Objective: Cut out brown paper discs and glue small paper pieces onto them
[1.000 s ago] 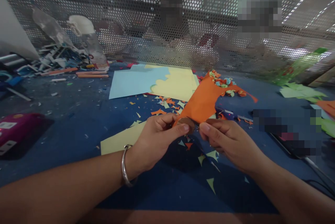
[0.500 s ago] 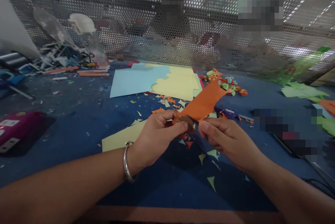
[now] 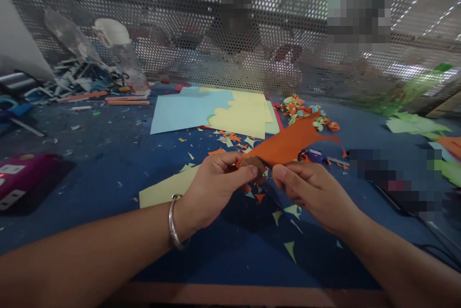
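My left hand (image 3: 216,181) is closed, pinching a strip of orange paper (image 3: 284,145) together with a round brown disc (image 3: 254,163) at its near end. The thumb lies across the disc. The far end of the strip rises to the right, its edge cut ragged. Close by, my right hand (image 3: 306,183) is closed on a thin dark tool (image 3: 267,164) whose tip meets the paper beside the disc; the fingers hide the rest, and I cannot tell its kind. Yellow paper (image 3: 165,188) lies under my left wrist.
Blue paper (image 3: 187,111) and scalloped yellow paper (image 3: 241,118) lie ahead. Paper scraps (image 3: 290,250) litter the blue table. Small cut pieces (image 3: 333,126) are heaped behind. A bottle (image 3: 126,58), a magenta box (image 3: 29,176) and a perforated screen (image 3: 180,20) stand around.
The far end of the orange strip has tipped lower and further right, with its ragged end now showing. Both hands stay nearly in place with their holds unchanged.
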{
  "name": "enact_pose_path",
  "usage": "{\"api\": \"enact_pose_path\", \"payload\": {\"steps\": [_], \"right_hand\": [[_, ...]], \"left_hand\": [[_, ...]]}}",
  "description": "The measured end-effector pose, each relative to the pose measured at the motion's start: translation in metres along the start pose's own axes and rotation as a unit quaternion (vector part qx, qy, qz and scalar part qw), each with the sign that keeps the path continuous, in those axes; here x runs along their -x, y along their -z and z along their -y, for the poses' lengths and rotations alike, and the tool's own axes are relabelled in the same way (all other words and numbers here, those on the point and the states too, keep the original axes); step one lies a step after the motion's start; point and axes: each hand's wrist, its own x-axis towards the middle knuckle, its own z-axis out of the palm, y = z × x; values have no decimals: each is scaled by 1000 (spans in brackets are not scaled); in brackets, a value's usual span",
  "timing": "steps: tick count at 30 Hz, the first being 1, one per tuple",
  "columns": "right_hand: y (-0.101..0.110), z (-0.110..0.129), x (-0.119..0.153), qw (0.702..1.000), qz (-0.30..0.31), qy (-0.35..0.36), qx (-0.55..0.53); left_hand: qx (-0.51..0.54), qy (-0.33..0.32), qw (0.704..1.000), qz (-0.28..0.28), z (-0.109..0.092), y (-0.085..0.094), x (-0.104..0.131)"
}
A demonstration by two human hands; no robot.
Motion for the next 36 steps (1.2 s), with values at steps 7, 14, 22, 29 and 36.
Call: {"api": "enact_pose_path", "payload": {"steps": [7,14,22,29,36], "right_hand": [[-1,-2,-1,1000,-7,6,-8],[-1,-1,-1,1000,-18,9,3],[1,-6,1,998,-40,-22,33],[1,-6,2,996,-68,-23,58],[0,0,2,997,-60,-30,42]], "left_hand": [[17,17,1000,4,2,-1,0],[7,8,1000,-2,1,-1,0],[-25,-11,1000,-5,1,1,-1],[-53,-14,998,-13,0,1,-1],[-71,-36,997,-2,0,1,-1]]}}
